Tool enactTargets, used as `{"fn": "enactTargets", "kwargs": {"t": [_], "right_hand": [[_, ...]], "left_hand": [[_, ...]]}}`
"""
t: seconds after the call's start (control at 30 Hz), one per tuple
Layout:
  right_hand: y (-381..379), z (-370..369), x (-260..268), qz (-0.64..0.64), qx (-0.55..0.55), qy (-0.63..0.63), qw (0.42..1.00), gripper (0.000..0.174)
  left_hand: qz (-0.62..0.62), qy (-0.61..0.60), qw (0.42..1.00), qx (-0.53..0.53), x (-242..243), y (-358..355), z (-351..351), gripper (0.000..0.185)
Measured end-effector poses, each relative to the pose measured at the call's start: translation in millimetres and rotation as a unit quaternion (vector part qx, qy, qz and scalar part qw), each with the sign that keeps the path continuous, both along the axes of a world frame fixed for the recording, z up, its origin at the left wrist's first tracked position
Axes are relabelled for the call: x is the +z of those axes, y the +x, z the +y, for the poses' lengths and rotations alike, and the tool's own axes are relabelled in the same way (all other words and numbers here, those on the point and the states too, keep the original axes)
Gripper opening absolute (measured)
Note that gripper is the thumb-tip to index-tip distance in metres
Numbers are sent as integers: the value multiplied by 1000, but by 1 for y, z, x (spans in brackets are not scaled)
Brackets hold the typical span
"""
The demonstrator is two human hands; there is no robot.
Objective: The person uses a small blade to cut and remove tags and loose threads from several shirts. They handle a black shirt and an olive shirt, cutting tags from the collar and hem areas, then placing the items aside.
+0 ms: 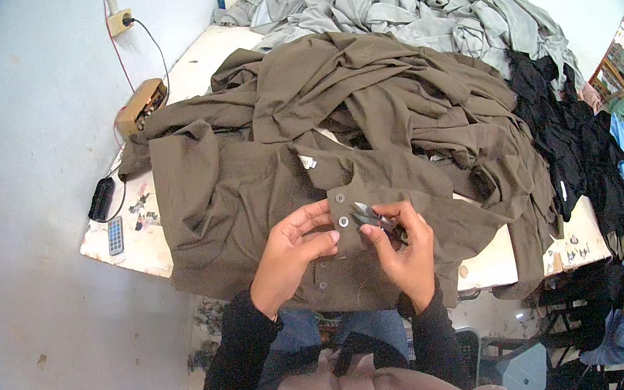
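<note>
An olive-brown buttoned shirt lies spread in front of me over the table edge, with a white label inside its collar. My left hand pinches the left edge of its button placket between thumb and fingers. Pale buttons show on the placket beside my fingertips. My right hand is closed around small metal thread snips, their pointed blades directed up and left at the placket, close to the buttons. Whether the blades touch the cloth I cannot tell.
More brown garments are heaped behind the shirt, with a grey cloth pile beyond. Black garments hang at the right. On the left are a remote control, a black corded device and a brown box. People sit at far right.
</note>
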State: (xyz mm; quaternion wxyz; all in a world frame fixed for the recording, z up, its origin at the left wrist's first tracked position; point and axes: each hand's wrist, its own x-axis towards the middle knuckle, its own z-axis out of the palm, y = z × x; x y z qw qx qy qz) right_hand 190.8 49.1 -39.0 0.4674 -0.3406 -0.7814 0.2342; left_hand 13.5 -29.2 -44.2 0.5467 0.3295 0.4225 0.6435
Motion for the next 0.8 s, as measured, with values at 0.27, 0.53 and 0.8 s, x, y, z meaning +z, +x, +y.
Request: {"fn": "enactTargets", "kwargs": {"t": [0.27, 0.53, 0.8], "right_hand": [[2, 8, 13, -34, 44, 39, 998, 26], [1, 5, 10, -27, 52, 38, 998, 27], [-3, 4, 14, -28, 52, 90, 994, 18]], "left_hand": [[-8, 18, 999, -28, 0, 3, -9, 49], [-1, 23, 1000, -18, 0, 1, -12, 44], [27, 13, 999, -23, 5, 6, -18, 40]]}}
